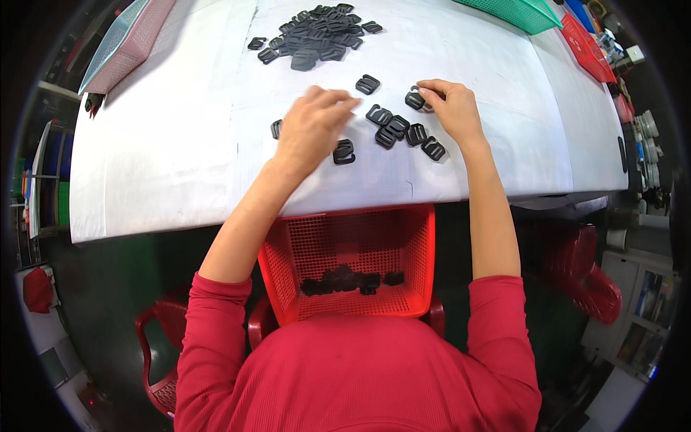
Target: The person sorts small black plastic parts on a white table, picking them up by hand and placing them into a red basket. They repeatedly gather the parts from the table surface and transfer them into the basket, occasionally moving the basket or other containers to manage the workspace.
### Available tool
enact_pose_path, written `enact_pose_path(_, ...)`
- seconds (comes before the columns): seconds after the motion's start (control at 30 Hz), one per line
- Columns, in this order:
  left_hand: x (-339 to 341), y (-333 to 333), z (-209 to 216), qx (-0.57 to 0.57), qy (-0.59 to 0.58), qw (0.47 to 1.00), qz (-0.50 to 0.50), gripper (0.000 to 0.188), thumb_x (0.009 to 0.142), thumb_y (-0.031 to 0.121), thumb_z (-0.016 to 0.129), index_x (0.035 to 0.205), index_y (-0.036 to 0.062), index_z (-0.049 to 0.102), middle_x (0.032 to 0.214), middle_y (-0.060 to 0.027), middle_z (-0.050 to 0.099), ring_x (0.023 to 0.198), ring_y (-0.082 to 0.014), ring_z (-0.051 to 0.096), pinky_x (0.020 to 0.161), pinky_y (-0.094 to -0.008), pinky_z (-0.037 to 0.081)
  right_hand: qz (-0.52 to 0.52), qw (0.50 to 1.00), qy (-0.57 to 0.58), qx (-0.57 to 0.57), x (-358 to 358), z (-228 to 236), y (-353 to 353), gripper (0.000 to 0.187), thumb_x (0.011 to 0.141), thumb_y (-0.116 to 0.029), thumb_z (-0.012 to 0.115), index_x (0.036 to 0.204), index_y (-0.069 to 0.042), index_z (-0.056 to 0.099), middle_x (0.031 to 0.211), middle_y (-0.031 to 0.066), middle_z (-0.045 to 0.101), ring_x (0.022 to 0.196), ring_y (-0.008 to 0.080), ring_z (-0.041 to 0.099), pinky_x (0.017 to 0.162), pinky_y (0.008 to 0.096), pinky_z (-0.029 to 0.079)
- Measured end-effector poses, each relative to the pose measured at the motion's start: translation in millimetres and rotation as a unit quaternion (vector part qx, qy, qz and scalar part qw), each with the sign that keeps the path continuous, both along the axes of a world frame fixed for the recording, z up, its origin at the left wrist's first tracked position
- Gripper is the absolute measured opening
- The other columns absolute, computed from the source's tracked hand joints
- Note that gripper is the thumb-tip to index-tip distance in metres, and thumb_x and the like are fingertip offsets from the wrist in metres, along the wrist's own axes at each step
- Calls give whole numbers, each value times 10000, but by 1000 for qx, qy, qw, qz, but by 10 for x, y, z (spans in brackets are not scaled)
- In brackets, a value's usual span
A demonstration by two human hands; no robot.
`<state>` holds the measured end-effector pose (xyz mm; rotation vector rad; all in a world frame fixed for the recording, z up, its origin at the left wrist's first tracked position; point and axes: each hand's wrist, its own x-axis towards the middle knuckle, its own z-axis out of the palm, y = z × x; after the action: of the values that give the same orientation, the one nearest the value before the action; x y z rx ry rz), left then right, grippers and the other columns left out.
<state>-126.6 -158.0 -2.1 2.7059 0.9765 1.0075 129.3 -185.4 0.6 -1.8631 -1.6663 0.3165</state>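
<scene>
On the white-covered table (pixel 173 137), my right hand (pixel 452 108) pinches the right edge of a black plastic buckle (pixel 414 100) between thumb and fingers. My left hand (pixel 314 124) hovers over the table to the left, its fingertips smeared by motion, so its grip is unclear. One buckle (pixel 276 129) shows partly behind that hand, and another buckle (pixel 344 152) lies just right of its wrist. Between my hands several loose buckles (pixel 396 127) lie close together, some overlapping. A single buckle (pixel 367 84) sits farther back, apart from them.
A heap of black buckles (pixel 309 36) covers the far middle of the table. Pink (pixel 129 50) and green baskets (pixel 518 14) stand at the far corners, with a red basket (pixel 586 50) at right. Before my lap, a red basket (pixel 430 252) holds dark pieces. Chairs flank me.
</scene>
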Motion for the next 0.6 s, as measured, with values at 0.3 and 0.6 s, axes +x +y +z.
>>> enact_pose_path(0.3, 324, 68, 46, -179, 28, 983, -18, 206, 861, 206, 642, 1016, 89, 709, 992, -96, 685, 868, -293, 619, 795, -386, 497, 87, 983, -141, 82, -356, 21, -665, 320, 681, -264, 790, 955, -116, 716, 949, 17, 671, 923, 196, 586, 825, 367, 405)
enact_pose_path(0.6, 229, -267, -3, -38, 53, 997, -40, 309, 782, 218, 726, 1067, 103, 691, 1048, -20, 642, 933, -211, 564, 797, -344, 457, 88, 990, 102, 35, -410, 53, -828, 257, 747, -204, 753, 983, -113, 709, 819, 37, 678, 848, 222, 595, 768, 353, 423)
